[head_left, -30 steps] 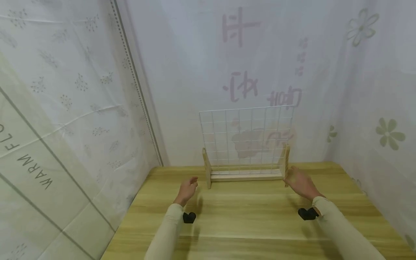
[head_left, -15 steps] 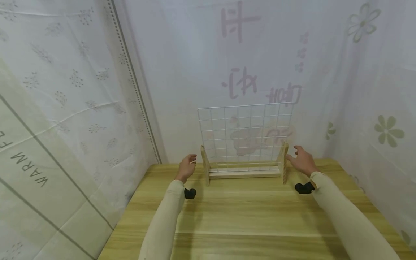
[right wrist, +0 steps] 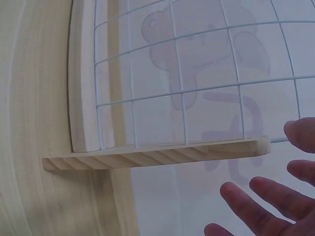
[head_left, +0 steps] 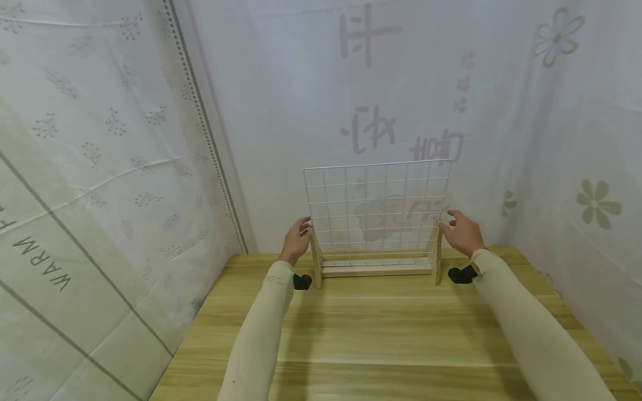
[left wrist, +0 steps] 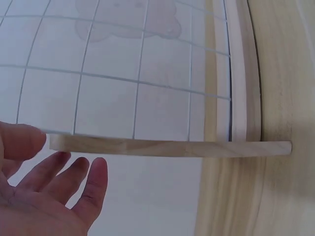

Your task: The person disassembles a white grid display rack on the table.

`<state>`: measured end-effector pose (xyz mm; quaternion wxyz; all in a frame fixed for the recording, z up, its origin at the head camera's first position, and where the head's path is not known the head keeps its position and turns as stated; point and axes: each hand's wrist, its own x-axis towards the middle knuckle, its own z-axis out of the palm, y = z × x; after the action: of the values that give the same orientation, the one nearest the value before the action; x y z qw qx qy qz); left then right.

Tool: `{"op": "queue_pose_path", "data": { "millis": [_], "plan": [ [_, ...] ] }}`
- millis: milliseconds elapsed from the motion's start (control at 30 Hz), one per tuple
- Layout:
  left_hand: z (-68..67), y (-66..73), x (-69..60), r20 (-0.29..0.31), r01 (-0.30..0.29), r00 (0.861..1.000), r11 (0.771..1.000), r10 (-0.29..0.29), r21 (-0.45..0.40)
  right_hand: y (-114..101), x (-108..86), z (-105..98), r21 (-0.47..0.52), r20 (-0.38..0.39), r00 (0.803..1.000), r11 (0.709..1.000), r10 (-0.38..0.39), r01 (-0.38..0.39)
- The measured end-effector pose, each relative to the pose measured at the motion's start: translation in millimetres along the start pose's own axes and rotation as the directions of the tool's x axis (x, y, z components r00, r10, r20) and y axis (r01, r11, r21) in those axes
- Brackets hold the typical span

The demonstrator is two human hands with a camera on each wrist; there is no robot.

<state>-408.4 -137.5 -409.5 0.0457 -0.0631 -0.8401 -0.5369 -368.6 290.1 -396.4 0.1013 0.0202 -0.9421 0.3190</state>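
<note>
A white wire grid panel point(head_left: 376, 164) stands upright in a light wooden stand point(head_left: 376, 271) at the back of the table. My left hand point(head_left: 296, 242) is at the upper end of the stand's left side piece point(left wrist: 172, 147). In the left wrist view, its thumb and fingers lie on either side of that end, loosely bent; whether they touch it I cannot tell. My right hand point(head_left: 463, 234) is beside the right side piece point(right wrist: 157, 155), fingers spread. The right wrist view shows a gap between those fingers and the wood.
The wood-grain table point(head_left: 376, 334) extends in front of the stand. A printed curtain point(head_left: 271, 111) hangs close behind it, with more patterned cloth at left point(head_left: 100, 195) and right point(head_left: 597, 156). A black device point(head_left: 302, 282) sits at my left wrist.
Both hands have risen from low beside the stand to the upper ends of its side pieces. The left hand has moved right, closer to the stand. The grid and stand look unmoved.
</note>
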Motion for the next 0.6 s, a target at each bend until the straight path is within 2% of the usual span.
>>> {"op": "queue_pose_path", "data": {
  "millis": [167,333,600],
  "plan": [
    [2.2,4.8,2.4,0.015,-0.014,1.000,1.000,0.014,0.009,-4.2,4.7,0.5,-0.014,-0.029,0.999,1.000,-0.017,0.017],
    [1.9,5.9,0.6,0.021,0.018,1.000,1.000,-0.018,0.025,-12.8,5.6,3.8,0.000,-0.041,0.999,1.000,-0.012,0.012],
    [-1.0,2.0,-0.4,0.027,0.031,0.999,0.999,-0.032,0.044,-16.1,3.8,9.0,-0.037,-0.151,0.989,0.999,0.007,-0.013]
  ]
}}
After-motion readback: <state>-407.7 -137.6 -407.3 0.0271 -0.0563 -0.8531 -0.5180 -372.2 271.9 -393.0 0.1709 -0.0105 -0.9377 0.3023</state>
